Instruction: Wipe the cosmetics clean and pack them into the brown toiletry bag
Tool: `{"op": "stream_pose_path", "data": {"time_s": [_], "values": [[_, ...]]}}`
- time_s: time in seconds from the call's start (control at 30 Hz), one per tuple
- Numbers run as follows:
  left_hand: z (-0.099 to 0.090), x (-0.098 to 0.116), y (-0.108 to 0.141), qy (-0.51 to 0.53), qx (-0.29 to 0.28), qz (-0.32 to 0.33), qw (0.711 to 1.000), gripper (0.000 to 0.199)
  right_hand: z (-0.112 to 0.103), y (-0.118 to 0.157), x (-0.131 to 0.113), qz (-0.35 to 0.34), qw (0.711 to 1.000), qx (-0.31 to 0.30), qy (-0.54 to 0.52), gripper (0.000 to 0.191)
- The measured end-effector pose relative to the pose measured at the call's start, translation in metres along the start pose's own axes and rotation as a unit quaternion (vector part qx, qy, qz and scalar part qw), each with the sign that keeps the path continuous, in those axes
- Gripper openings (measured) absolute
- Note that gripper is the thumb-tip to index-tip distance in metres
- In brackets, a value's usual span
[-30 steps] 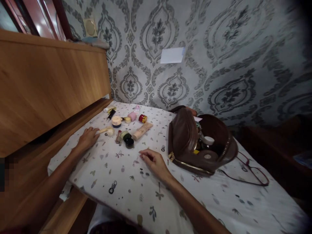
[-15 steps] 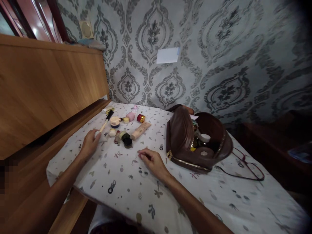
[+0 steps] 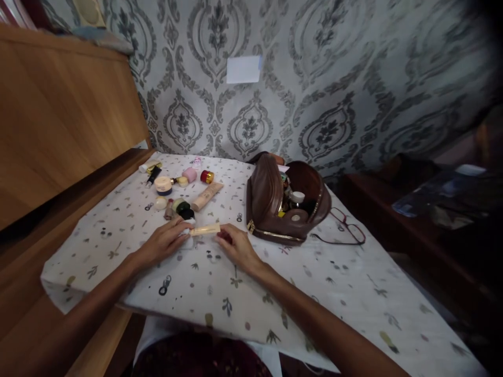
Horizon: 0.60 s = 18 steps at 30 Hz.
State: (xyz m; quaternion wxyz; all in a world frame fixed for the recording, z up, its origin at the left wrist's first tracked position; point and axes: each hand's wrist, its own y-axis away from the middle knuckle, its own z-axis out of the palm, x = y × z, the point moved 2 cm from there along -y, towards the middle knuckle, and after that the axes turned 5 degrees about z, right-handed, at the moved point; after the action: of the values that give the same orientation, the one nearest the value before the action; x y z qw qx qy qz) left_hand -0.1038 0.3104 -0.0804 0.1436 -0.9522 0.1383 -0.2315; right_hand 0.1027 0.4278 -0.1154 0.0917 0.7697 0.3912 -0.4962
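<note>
In front of the cosmetics, a slim beige tube lies level between my two hands. My left hand closes round its left end. Something white and soft, perhaps a wipe, shows beneath those fingers. My right hand pinches the tube's right end with thumb and fingers. Just beyond are a round black lid or pot, a green-topped pot and a larger beige squeeze tube. A cream jar with a dark blue base stands farther left.
A brown zipped bag sits gaping at the right, holding several cosmetics. Red-framed glasses lie beside it. Farther back are a red-and-gold jar and a pink item. A wooden cabinet borders the left side.
My left hand has brought the slim beige tube from the left of the cosmetics toward me and rightward. My right hand now grips its other end. The view has shifted right.
</note>
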Motion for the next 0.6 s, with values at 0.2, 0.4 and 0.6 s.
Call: {"op": "stream_pose_path", "data": {"time_s": [0.2, 0.4, 0.6], "values": [[0.011, 0.002, 0.004, -0.043, -0.029, 0.028, 0.998, 0.037, -0.001, 0.0, 0.005, 0.088, 0.972, -0.035, -0.215, 0.029], [0.022, 0.009, -0.004, -0.188, -0.03, 0.073, 0.979, 0.039, -0.002, 0.001, 0.002, 0.12, 0.946, -0.038, -0.299, 0.044], [0.035, 0.027, -0.021, -0.188, -0.036, 0.079, 0.978, 0.038, -0.007, 0.01, -0.01, 0.082, 0.965, -0.026, -0.248, 0.04]]}}
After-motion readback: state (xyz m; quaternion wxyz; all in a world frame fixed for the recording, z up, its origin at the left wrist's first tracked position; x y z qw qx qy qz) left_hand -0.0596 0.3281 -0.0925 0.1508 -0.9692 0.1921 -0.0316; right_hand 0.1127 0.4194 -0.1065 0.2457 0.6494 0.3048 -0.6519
